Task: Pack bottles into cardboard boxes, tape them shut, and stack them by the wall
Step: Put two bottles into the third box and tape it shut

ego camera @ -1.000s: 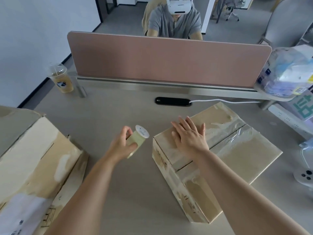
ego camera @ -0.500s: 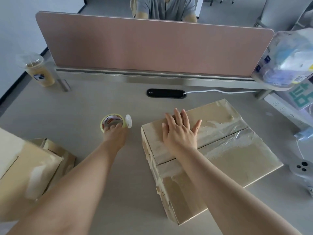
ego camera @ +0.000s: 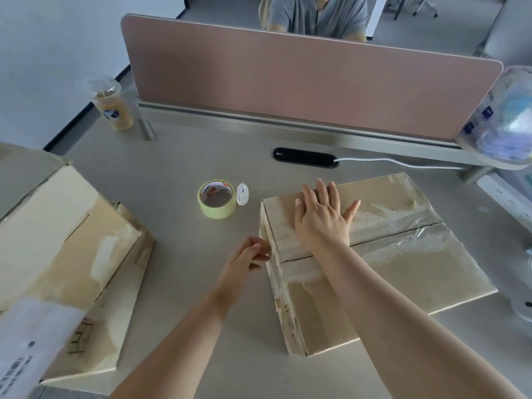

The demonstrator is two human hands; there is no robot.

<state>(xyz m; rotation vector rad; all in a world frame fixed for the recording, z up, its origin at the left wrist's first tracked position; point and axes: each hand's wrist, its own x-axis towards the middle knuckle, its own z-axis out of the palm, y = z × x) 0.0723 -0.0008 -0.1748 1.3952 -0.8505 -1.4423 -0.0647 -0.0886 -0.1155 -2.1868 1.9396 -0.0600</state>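
A closed cardboard box (ego camera: pixel 374 254) lay at centre right of the frame, its two top flaps meeting along a seam partly covered by clear tape. The right hand (ego camera: pixel 322 217) pressed flat on the upper left flap, fingers spread, gripping nothing. The left hand (ego camera: pixel 247 254) sat at the box's left edge with fingertips pinched together, apparently on a tape end, though what it held was too small to tell. The tape roll (ego camera: pixel 218 199) lay on the surface just above and left of the box, apart from both hands. No bottles showed; whether any were inside could not be seen. Judging from this, packing of this box looked done and sealing was nearly finished, with stacking by the wall left to do. A second, larger cardboard box (ego camera: pixel 57 254) filled the lower left. The pale surface (ego camera: pixel 187 156) also carried an iced drink cup (ego camera: pixel 110 103) at upper left and a black cable port (ego camera: pixel 305 158) near the middle. A pink divider panel (ego camera: pixel 302 82) crossed the top, a seated person behind it, and a plastic bag (ego camera: pixel 501 122) at the right edge
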